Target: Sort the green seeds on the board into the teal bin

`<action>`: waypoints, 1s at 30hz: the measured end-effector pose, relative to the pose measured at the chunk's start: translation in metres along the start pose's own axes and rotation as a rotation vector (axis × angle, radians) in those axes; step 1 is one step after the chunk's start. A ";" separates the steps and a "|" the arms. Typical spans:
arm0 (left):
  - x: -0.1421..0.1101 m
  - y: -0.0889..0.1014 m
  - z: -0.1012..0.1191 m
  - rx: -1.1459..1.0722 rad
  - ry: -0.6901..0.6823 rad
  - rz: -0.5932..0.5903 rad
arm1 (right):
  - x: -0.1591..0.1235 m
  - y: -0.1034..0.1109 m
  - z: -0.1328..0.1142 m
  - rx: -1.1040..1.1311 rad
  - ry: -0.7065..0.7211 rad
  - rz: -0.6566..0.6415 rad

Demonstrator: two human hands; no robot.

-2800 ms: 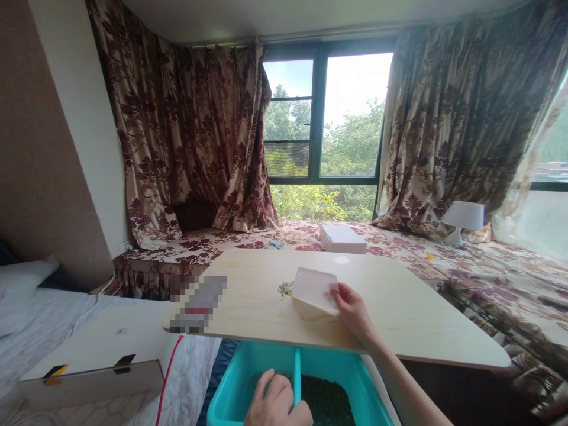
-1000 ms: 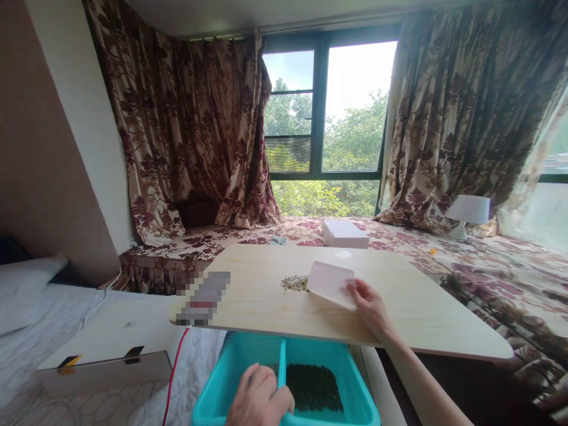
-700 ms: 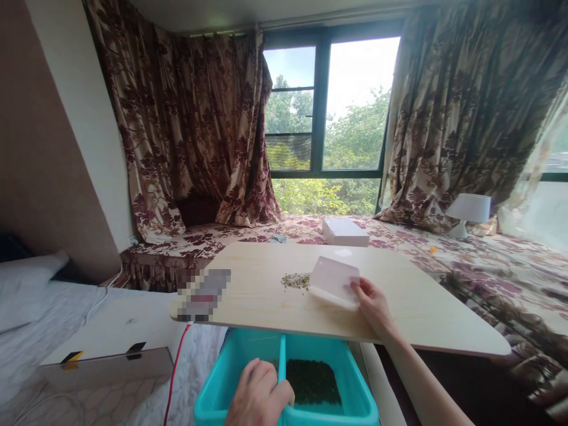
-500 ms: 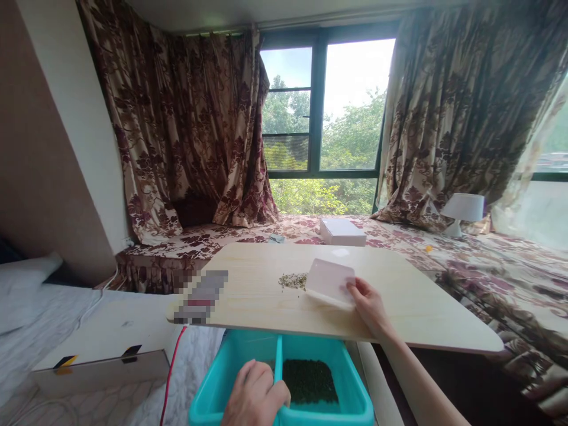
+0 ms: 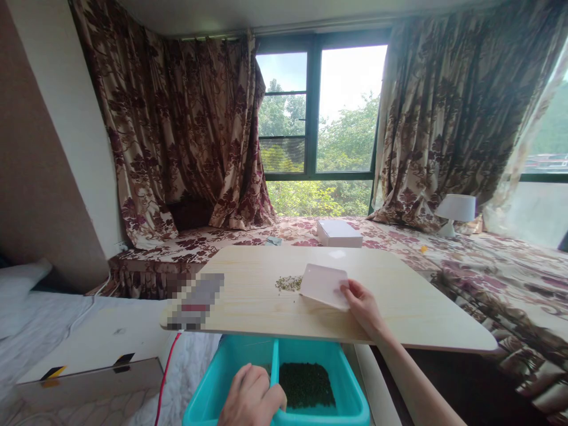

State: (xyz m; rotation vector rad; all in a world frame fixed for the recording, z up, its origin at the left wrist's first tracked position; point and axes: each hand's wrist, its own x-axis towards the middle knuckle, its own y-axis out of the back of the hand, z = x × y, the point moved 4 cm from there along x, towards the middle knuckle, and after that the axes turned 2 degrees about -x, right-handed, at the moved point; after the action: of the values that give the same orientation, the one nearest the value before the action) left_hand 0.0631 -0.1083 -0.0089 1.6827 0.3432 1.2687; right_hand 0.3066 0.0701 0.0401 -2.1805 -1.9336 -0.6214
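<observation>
My right hand (image 5: 361, 303) pinches the right edge of a white plastic scraper card (image 5: 324, 286), which rests tilted on the pale wooden table (image 5: 417, 307). A small heap of green-beige grains (image 5: 288, 283) lies on the table just left of the card. Below the table's near edge, my left hand (image 5: 251, 399) grips the middle divider of a turquoise bin (image 5: 355, 402). Dark green grains (image 5: 306, 384) fill the bin's right compartment. The left compartment is mostly hidden by my hand.
A blurred-out object (image 5: 195, 302) lies at the table's left end. A white box (image 5: 338, 233) and a white lamp (image 5: 454, 212) sit on the floral window seat. A low white box (image 5: 89, 355) and a red cable (image 5: 165, 378) are at lower left.
The card was lifted, set further from me to the right of the heap, then slid slightly left toward it. The left hand stays on the bin's divider. The camera shifted.
</observation>
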 end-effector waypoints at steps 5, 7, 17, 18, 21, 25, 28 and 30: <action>-0.001 0.001 0.002 -0.025 0.010 0.066 | 0.001 0.001 0.001 -0.008 0.029 0.008; 0.000 0.002 0.002 -0.031 0.021 0.081 | 0.002 0.000 0.003 0.010 0.034 -0.003; -0.001 0.004 0.002 -0.065 0.026 0.015 | 0.000 -0.003 0.000 0.030 0.026 -0.055; -0.001 0.004 0.002 -0.066 0.024 0.009 | 0.000 -0.003 0.000 0.028 0.027 -0.052; -0.001 0.007 0.002 -0.067 0.033 0.011 | 0.000 -0.003 0.000 0.028 0.021 -0.045; 0.000 0.009 0.003 -0.067 0.031 0.014 | 0.002 -0.007 -0.001 0.053 0.005 -0.052; 0.000 0.008 0.003 -0.069 0.035 -0.002 | 0.001 -0.010 -0.003 0.050 -0.003 -0.075; 0.000 0.008 0.003 -0.075 0.042 0.002 | 0.000 -0.011 -0.005 0.043 -0.004 -0.096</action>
State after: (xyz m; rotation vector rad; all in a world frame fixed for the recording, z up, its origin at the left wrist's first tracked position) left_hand 0.0636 -0.1136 -0.0023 1.5958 0.3153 1.3042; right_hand 0.2951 0.0700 0.0430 -2.0756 -2.0441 -0.5843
